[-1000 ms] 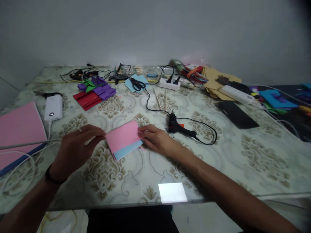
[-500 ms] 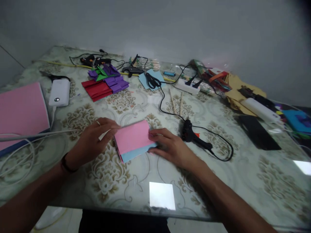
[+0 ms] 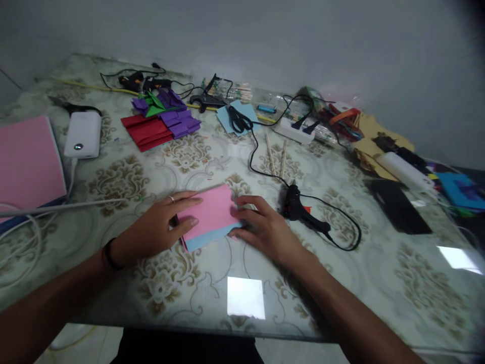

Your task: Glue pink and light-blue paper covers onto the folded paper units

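A small stack of paper sheets (image 3: 210,215), pink on top and light blue beneath, lies on the patterned glass table (image 3: 379,263). My left hand (image 3: 161,230) rests on the stack's left edge, fingers stretched flat over the pink sheet. My right hand (image 3: 265,227) presses the stack's right edge with its fingertips, fingers also extended. A black glue gun (image 3: 297,207) lies just right of my right hand.
Red and purple folded papers (image 3: 159,124) and scissors on a blue sheet (image 3: 237,119) lie at the back. A white power bank (image 3: 82,134) and large pink sheet (image 3: 26,162) sit left. A power strip (image 3: 293,131), black phone (image 3: 396,205) and coloured scraps are right.
My left hand has slid right and settled flat onto the pink sheet. The right hand stays at the stack's right edge. The view has shifted slightly.
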Action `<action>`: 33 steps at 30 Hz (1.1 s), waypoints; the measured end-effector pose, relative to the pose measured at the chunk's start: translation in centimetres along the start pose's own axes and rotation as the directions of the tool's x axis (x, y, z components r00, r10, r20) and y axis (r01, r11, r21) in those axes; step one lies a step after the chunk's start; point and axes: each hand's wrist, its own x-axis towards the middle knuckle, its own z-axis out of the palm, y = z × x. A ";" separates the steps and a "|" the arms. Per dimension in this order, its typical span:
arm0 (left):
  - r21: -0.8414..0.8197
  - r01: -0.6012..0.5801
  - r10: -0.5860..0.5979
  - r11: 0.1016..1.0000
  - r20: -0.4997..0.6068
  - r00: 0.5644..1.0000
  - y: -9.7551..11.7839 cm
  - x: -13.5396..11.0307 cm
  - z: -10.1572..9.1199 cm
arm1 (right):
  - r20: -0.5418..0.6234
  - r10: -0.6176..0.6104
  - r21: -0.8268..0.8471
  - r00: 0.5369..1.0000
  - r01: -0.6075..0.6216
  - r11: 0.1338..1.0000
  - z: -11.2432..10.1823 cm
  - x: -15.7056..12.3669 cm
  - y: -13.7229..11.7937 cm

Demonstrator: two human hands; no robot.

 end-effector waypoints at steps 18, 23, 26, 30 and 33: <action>0.218 -0.074 0.083 0.973 -0.033 0.996 0.0 0.0 1.4 | -0.072 0.065 0.098 0.995 -0.058 0.993 0.0 0.4 0.2; 0.296 -0.140 0.156 0.945 -0.031 0.987 -0.5 0.3 2.0 | -0.111 0.061 0.102 0.992 -0.050 0.994 0.4 0.6 0.6; 0.343 -0.191 0.217 0.920 -0.039 0.975 -0.8 0.5 2.1 | -0.139 0.042 0.114 0.989 -0.026 0.993 0.5 0.6 0.8; 0.397 -0.201 0.231 0.896 -0.029 0.973 -0.8 0.6 2.3 | -0.151 0.038 0.124 0.988 -0.019 0.992 0.6 0.6 1.0; 0.415 -0.210 0.243 0.885 -0.029 0.970 -0.7 0.5 2.5 | -0.174 0.042 0.149 0.984 -0.016 0.989 0.8 0.6 1.2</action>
